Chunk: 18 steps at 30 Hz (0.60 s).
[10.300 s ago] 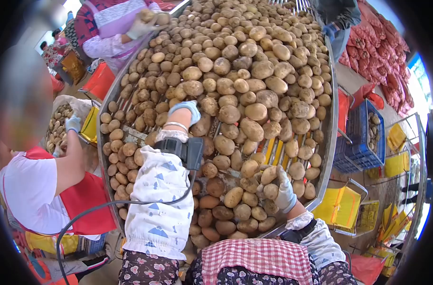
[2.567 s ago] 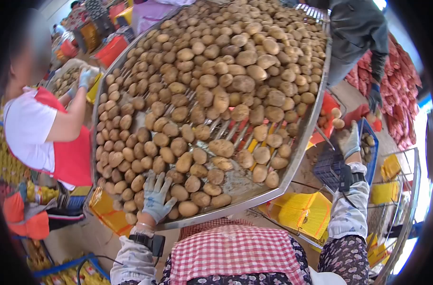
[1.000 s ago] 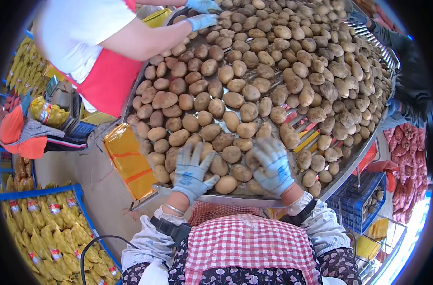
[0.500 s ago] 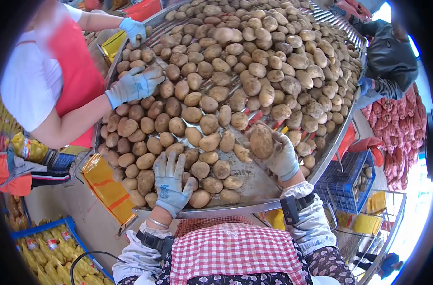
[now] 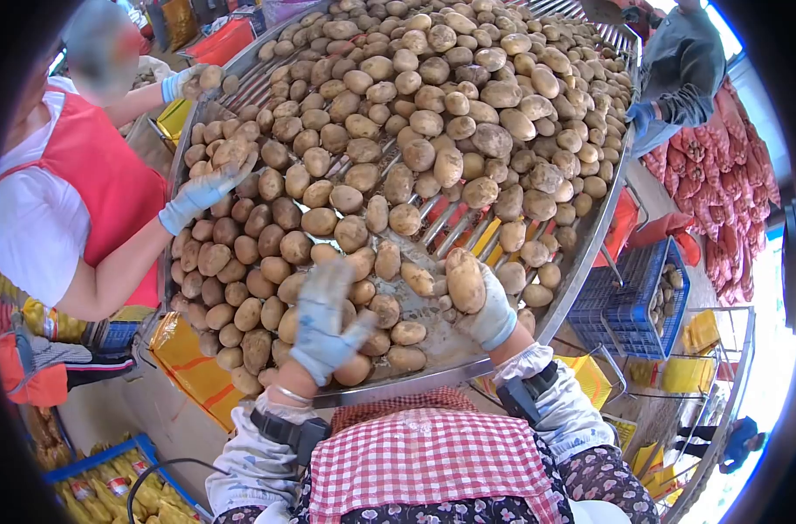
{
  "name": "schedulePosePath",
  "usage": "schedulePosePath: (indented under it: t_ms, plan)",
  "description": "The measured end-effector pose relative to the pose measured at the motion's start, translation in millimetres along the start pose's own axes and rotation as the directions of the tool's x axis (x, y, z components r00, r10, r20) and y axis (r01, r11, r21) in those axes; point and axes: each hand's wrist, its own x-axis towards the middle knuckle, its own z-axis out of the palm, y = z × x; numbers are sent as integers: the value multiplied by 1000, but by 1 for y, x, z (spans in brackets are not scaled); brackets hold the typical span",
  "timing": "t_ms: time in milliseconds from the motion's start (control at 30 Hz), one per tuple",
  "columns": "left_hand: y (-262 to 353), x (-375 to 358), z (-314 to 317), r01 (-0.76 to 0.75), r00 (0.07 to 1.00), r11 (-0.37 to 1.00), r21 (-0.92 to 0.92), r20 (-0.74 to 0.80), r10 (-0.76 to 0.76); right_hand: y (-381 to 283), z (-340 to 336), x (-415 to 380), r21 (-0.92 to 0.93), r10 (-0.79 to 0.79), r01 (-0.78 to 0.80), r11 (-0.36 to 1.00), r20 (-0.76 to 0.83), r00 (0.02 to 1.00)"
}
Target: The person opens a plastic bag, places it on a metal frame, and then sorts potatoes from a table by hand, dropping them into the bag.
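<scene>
One spud (image 5: 465,279) gripped in R hand (image 5: 485,306); L hand (image 5: 324,323) open, blurred, over pile. Hundreds left on table (image 5: 581,253), sorting barely dented.

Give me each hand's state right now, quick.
Left hand: open, gloved fingers spread over the potatoes on the sorting table, holding nothing.
Right hand: closed on one large potato, lifted off the pile.

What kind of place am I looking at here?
Probably a potato sorting and packing shed: brown potatoes heaped on a metal roller sorting table, gloved workers around it, and red mesh sacks stacked beside a blue plastic crate.
</scene>
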Motion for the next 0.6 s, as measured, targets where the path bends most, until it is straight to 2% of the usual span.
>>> schedulePosePath:
  t_ms: [67, 100, 133, 167, 200, 267, 333, 400, 433, 467, 500, 533, 567, 600]
  plan:
    - [32, 28, 7, -242, 966, 954, -176, 51, 255, 6, -4, 1, 64, 158, -179, 982, 244, 957]
    - [40, 31, 16, -247, 964, 953, -174, 52, 259, 14, 15, -9, 2, 163, -168, 986, 218, 962]
    - [46, 33, 27, -254, 959, 932, -259, 60, 278, 19, 91, -48, -531, -112, 127, 838, 62, 992]
    - [50, 35, 35, -259, 952, 902, -346, 67, 299, 24, 80, -44, -322, -69, 83, 943, 54, 996]
    - [52, 35, 37, -268, 947, 896, -354, 72, 312, 26, 66, -39, -94, -30, 35, 995, 56, 998]
    - [56, 34, 41, -299, 928, 896, -329, 119, 353, 22, 55, -40, -100, -61, 68, 993, 73, 995]
    - [58, 35, 45, -304, 921, 861, -407, 104, 374, 19, 34, -35, -102, -77, 87, 991, 95, 992]
    - [61, 47, 41, -392, 911, 912, -118, 86, 403, 9, -4, -28, 256, 68, -178, 950, 388, 919]
    - [46, 52, 46, -365, 931, 927, -84, -19, 365, 1, -18, -36, 308, 87, -148, 940, 202, 976]
    - [36, 57, 42, -205, 978, 977, 55, -28, 207, -2, -19, -41, 314, 75, -137, 940, 200, 977]
    - [17, 62, 46, -88, 986, 957, 275, -116, 124, -5, -18, -48, 370, 10, -120, 921, 285, 958]
    - [2, 64, 39, 95, 994, 872, 481, -95, -55, -8, -16, -54, 424, -58, -110, 899, 365, 929]
    - [-24, 58, 38, 139, 988, 834, 534, -132, -81, -11, -12, -59, 419, 6, -121, 900, 266, 964]
    - [-39, 50, 38, 249, 967, 768, 590, -106, -232, -11, -16, -61, 424, -3, -112, 898, 262, 965]
